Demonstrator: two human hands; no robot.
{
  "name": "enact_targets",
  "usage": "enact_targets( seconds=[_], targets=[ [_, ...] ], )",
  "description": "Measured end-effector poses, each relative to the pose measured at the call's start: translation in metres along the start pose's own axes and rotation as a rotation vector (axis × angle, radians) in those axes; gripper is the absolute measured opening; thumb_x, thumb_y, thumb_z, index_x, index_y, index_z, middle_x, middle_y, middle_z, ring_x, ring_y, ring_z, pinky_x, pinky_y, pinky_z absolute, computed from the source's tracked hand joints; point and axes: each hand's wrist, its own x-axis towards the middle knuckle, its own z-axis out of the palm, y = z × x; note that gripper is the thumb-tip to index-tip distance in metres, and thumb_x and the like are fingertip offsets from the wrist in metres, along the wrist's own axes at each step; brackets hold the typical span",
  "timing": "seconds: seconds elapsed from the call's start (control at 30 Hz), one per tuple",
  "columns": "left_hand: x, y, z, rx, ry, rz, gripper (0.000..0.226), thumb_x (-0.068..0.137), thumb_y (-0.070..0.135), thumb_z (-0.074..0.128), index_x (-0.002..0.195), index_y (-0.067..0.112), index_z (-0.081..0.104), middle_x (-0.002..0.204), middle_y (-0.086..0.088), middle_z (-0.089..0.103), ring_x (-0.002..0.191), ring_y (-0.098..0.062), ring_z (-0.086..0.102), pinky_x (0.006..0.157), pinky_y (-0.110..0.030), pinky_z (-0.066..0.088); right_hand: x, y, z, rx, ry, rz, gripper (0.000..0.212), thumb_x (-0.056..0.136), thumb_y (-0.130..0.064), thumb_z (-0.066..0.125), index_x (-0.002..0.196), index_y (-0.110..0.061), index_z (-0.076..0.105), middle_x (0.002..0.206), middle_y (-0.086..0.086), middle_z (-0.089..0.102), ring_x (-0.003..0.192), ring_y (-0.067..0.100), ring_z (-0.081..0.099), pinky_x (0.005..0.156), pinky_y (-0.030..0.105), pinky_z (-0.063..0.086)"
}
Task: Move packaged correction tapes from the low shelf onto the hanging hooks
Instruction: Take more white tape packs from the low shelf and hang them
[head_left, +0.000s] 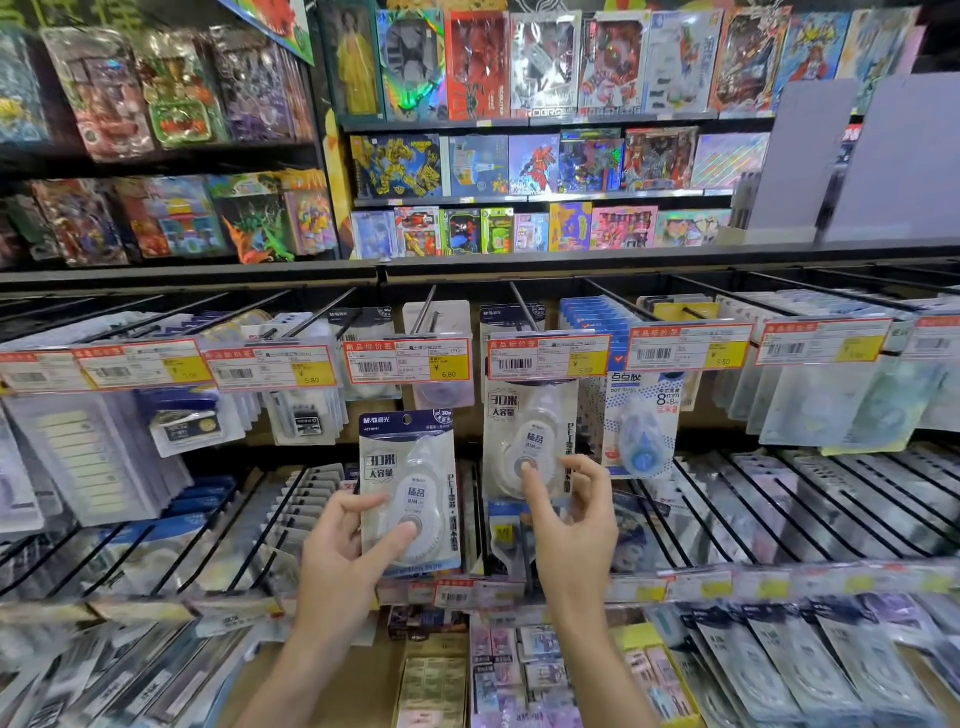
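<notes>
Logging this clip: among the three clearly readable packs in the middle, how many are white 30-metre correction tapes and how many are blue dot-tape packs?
White correction tape packs: 2, one held by the left hand at, one hanging on its hook, touched by the right hand
Blue dot-tape pack: 1
Total: 3

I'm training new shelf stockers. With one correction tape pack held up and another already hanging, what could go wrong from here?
1. The left hand holds the held pack only by thumb and fingers at its lower half; that grip might slip while lifting.
2. The price tags cover the hook tips, so the pack's hang hole could miss.
3. The right hand touches the hanging pack with a fingertip; a nudge may set it swinging.
</notes>
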Motion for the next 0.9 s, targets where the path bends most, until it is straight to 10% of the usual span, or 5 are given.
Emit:
enact_targets(
  seconds=[0.7, 0.9],
  targets=[
    [0.05, -0.011, 0.009, 0.037, -0.063, 0.011, 0.028, 0.083, 0.007, 0.075, 0.105, 0.011, 0.057, 0.098, 0.013, 0.074, 0.096, -0.007, 0.07, 0.075, -0.021, 0.055, 0.077, 0.046, 0.055, 0.178, 0.041, 0.154, 0.027, 0.092, -0.021, 0.071, 0.111, -0.032, 0.056, 0.117, -0.008, 0.061, 0.097, 0.015, 0.066, 0.074, 0.019, 0.053],
    [0.062, -0.017, 0.003, 0.068, -0.048, 0.016, 0.034, 0.073, 0.022, 0.081, 0.1, 0.017, 0.062, 0.105, 0.004, 0.073, 0.107, -0.02, 0.067, 0.096, -0.048, 0.052, 0.098, 0.054, 0.065, 0.203, 0.106, 0.173, 0.025, 0.092, -0.021, 0.072, 0.108, -0.035, 0.059, 0.114, -0.011, 0.055, 0.094, 0.007, 0.063, 0.082, 0.026, 0.053]
  ],
)
